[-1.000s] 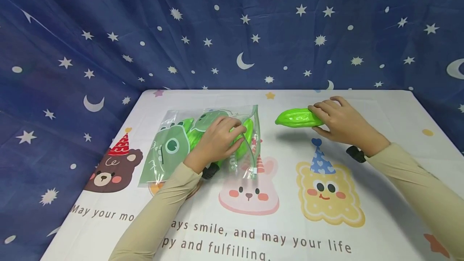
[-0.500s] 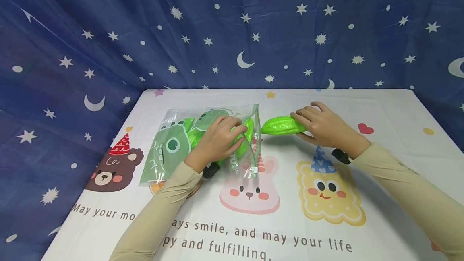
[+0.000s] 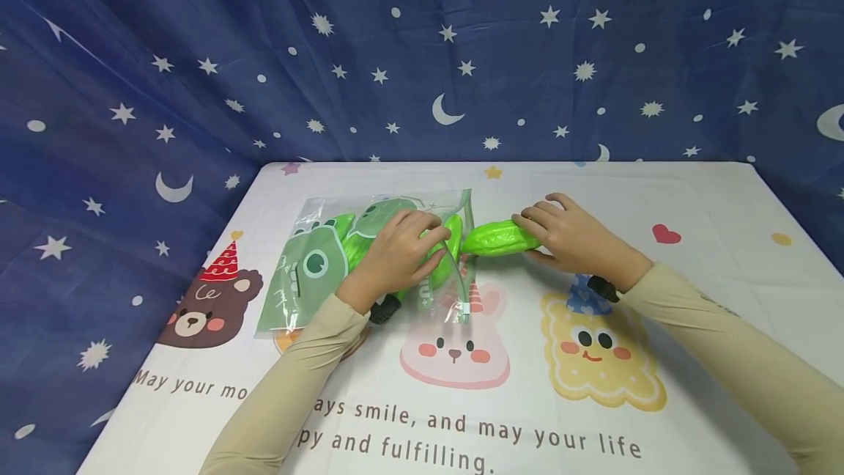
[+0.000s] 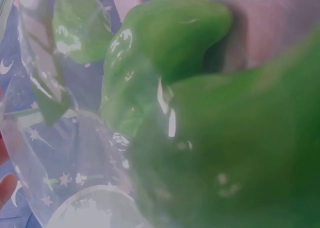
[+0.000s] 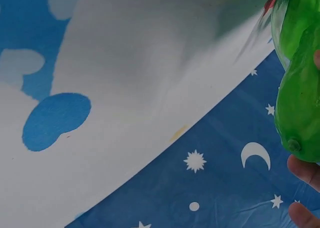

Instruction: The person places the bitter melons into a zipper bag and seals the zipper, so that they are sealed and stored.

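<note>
A clear zip bag [image 3: 306,306] printed with green dinosaur faces lies on the table, its mouth facing right. My left hand [image 3: 398,251] pinches the upper sheet near the mouth and holds it raised. Inside are bright green ridged pieces [image 3: 450,240], large in the left wrist view through the film. My right hand [image 3: 574,237] grips one end of a long, ridged bright green bitter melon [image 3: 497,239]. Its tapered front end is at the bag's opening, overlapping the edge. In the right wrist view, the bitter melon [image 5: 300,113] shows a small stem nub beside the fingertips.
A white cloth with printed cartoon animals and lettering covers the table [image 3: 712,226]. A blue curtain [image 3: 422,42] with moons and stars hangs behind and at the left side. The bag's slider [image 3: 466,308] sits at the near corner of its mouth.
My right hand has moved left and slightly nearer with the bitter melon, bringing its front end from well right of the bag to the opening. My left hand and the bag have stayed put.
</note>
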`<state>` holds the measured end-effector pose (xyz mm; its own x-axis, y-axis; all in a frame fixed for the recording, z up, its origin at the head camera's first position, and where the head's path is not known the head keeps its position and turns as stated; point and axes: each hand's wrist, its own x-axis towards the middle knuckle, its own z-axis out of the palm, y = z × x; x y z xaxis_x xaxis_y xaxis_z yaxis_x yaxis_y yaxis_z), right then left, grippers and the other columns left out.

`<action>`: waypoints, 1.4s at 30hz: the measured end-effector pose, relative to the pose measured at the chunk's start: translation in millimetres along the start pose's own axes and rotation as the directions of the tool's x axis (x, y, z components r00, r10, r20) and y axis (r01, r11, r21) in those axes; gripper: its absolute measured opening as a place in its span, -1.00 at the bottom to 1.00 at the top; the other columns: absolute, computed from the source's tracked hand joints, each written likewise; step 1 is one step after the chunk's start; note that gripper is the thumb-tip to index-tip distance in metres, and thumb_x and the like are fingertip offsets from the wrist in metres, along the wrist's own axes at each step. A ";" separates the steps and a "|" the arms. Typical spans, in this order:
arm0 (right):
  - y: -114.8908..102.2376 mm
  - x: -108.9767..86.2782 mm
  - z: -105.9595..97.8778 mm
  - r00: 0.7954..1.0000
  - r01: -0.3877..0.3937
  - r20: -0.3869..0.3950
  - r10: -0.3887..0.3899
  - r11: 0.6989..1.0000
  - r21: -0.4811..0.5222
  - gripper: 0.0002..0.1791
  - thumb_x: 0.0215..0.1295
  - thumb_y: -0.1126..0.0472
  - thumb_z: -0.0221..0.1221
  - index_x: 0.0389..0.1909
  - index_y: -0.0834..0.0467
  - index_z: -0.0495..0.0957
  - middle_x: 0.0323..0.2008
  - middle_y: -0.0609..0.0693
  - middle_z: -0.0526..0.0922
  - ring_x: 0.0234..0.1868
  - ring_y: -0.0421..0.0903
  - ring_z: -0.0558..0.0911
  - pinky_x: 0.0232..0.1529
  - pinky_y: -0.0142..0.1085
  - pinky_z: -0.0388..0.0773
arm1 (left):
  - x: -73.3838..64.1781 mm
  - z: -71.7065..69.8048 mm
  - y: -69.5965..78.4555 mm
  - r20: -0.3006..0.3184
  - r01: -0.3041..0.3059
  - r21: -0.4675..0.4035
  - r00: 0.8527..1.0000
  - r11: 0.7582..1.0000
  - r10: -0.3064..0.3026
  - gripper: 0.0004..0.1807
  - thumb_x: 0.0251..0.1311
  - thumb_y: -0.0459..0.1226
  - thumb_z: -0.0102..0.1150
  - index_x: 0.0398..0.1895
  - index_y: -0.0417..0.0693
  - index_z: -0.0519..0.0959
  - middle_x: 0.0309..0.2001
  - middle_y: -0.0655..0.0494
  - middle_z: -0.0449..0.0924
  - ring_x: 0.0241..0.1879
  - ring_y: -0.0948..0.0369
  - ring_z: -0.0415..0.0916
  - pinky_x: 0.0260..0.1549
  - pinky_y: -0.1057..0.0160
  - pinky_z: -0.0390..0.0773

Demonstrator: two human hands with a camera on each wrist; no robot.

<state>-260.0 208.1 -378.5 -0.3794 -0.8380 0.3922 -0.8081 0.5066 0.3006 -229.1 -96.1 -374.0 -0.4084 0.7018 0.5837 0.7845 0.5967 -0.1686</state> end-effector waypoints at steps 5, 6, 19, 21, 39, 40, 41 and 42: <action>-2.0 3.4 0.2 1.000 0.012 -0.006 -0.012 1.000 -0.007 -0.33 -0.20 0.05 0.44 -0.02 0.28 0.52 -0.19 0.14 0.63 -0.16 0.07 0.60 0.02 0.05 0.45 | 0.7 -1.6 1.0 0.001 -0.002 0.008 1.000 1.000 0.002 -0.87 0.14 -0.23 0.18 -0.25 -0.03 0.56 -0.22 0.01 0.59 -0.17 0.09 0.53 -0.04 0.15 0.47; -2.3 4.2 0.3 1.000 0.014 -0.006 -0.014 1.000 -0.009 -0.33 -0.20 0.05 0.44 -0.02 0.28 0.52 -0.18 0.14 0.63 -0.16 0.06 0.59 0.02 0.05 0.45 | 0.9 -1.8 1.2 0.002 -0.001 0.011 1.000 1.000 0.001 -0.87 0.15 -0.23 0.18 -0.25 -0.03 0.55 -0.22 0.01 0.59 -0.17 0.09 0.53 -0.04 0.16 0.47; -9.3 16.6 1.1 0.999 0.033 0.009 -0.033 0.999 0.001 -0.36 -0.13 0.06 0.41 0.01 0.25 0.51 -0.17 0.12 0.62 -0.15 0.05 0.58 0.04 0.02 0.45 | 4.2 -2.2 2.4 -0.008 -0.004 0.002 1.000 1.000 0.004 -0.87 0.13 -0.23 0.18 -0.26 -0.02 0.56 -0.22 0.02 0.59 -0.17 0.10 0.54 -0.07 0.17 0.47; -10.2 18.2 1.6 0.999 0.036 0.009 -0.036 0.999 -0.002 -0.36 -0.12 0.05 0.41 0.01 0.24 0.51 -0.17 0.12 0.62 -0.15 0.04 0.58 0.04 0.02 0.45 | 4.6 -2.3 2.5 -0.008 -0.002 0.003 1.000 1.000 0.002 -0.87 0.12 -0.23 0.18 -0.26 -0.02 0.56 -0.22 0.02 0.59 -0.17 0.10 0.54 -0.07 0.17 0.47; -17.6 37.6 8.3 0.997 0.075 -0.017 -0.075 0.997 -0.001 -0.40 -0.08 0.08 0.41 0.03 0.20 0.52 -0.14 0.09 0.63 -0.14 0.02 0.59 0.06 -0.03 0.46 | 5.0 -0.2 2.5 0.001 0.004 -0.004 1.000 1.000 -0.004 -0.85 0.13 -0.22 0.17 -0.23 -0.03 0.55 -0.22 0.02 0.58 -0.16 0.10 0.53 -0.04 0.16 0.46; -18.1 39.2 8.4 0.997 0.078 -0.021 -0.078 0.997 -0.002 -0.40 -0.07 0.08 0.41 0.03 0.21 0.52 -0.14 0.08 0.63 -0.14 0.02 0.59 0.06 -0.03 0.46 | 5.1 0.0 2.5 0.002 0.003 -0.002 1.000 1.000 -0.003 -0.84 0.14 -0.22 0.17 -0.23 -0.03 0.55 -0.22 0.02 0.58 -0.16 0.10 0.53 -0.04 0.16 0.46; -18.5 40.7 8.6 0.997 0.080 -0.024 -0.080 0.997 -0.003 -0.40 -0.07 0.08 0.41 0.03 0.21 0.52 -0.14 0.08 0.63 -0.14 0.02 0.59 0.06 -0.03 0.46 | 5.0 0.4 2.3 0.001 0.003 -0.001 1.000 1.000 -0.003 -0.84 0.14 -0.22 0.16 -0.22 -0.03 0.55 -0.22 0.02 0.58 -0.17 0.10 0.53 -0.04 0.16 0.46; -18.9 42.1 8.8 0.996 0.081 -0.025 -0.081 0.997 0.000 -0.40 -0.07 0.07 0.41 0.03 0.21 0.52 -0.15 0.08 0.63 -0.14 0.02 0.59 0.06 -0.03 0.46 | 5.1 0.6 2.2 0.001 0.002 0.000 1.000 1.000 -0.002 -0.84 0.14 -0.22 0.16 -0.22 -0.03 0.55 -0.22 0.02 0.58 -0.17 0.10 0.53 -0.04 0.16 0.46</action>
<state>-264.7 161.4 -375.3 -0.3014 -0.8709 0.3882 -0.8360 0.4372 0.3318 -229.7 -90.9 -371.9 -0.4105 0.7008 0.5834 0.7835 0.5984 -0.1674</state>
